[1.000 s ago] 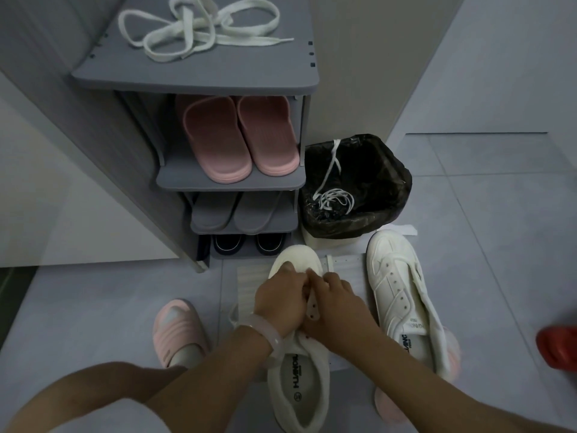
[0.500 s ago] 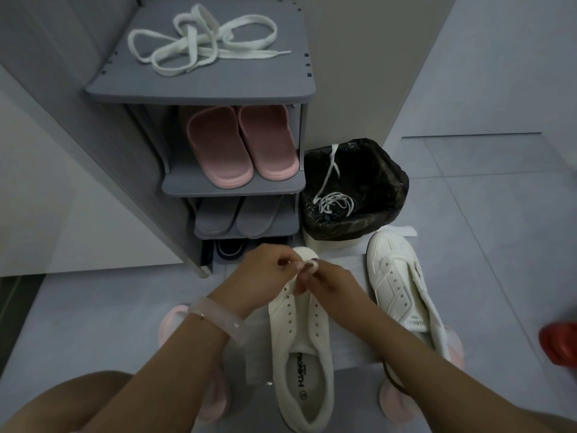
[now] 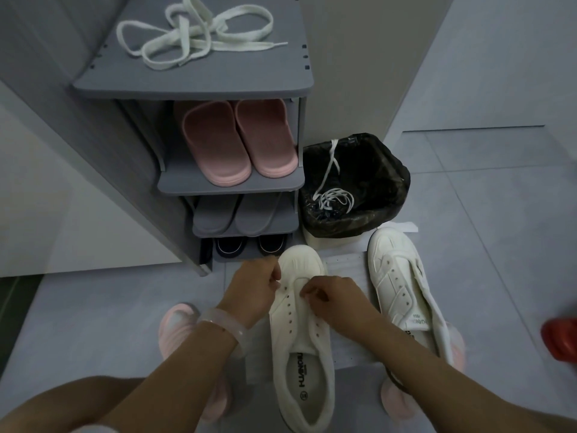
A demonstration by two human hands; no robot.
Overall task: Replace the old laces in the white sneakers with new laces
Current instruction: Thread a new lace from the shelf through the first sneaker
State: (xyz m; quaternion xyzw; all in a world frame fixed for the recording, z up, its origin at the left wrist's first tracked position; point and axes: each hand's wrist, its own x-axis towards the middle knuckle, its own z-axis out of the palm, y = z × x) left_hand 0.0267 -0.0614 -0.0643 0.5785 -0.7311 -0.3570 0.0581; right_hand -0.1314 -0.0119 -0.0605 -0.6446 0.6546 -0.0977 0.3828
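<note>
Grey floor tiles (image 3: 468, 229) fill the scene, with a sheet of white paper (image 3: 349, 267) spread beneath the shoes. Nearest the viewer, a pink slipper (image 3: 175, 326) shows at the near left, partly behind the left forearm, which wears a translucent bracelet (image 3: 224, 326). At centre lies the near white sneaker (image 3: 299, 354), toe pointing away, its eyelets unlaced and its insole printed with a brand mark. The left hand (image 3: 253, 289) rests against the left side of the sneaker's forefoot with fingers curled toward the upper; whether they pinch anything cannot be told. The right hand (image 3: 334, 295) lies on the right row of eyelets, its fingers bent down onto the upper near the top of the tongue; what they hold, if anything, cannot be told. To the right stands the second white sneaker (image 3: 396, 276), also unlaced, its tongue folded outward. At the right edge a red object (image 3: 562, 339) is only partly in view. Farther off, a bin with a black liner (image 3: 374, 182) sits just beyond the sneakers' toes and contains the thin old laces (image 3: 334, 198), one end draped over the rim. Left of the bin rises a grey shoe rack (image 3: 231, 185): dark shoes (image 3: 249, 245) lowest, grey slippers (image 3: 237, 214) above, pink slippers on the shelf (image 3: 237, 145) higher. On the rack's top board, farthest away, lie the wide new laces (image 3: 190, 39) in a loose tangle.
</note>
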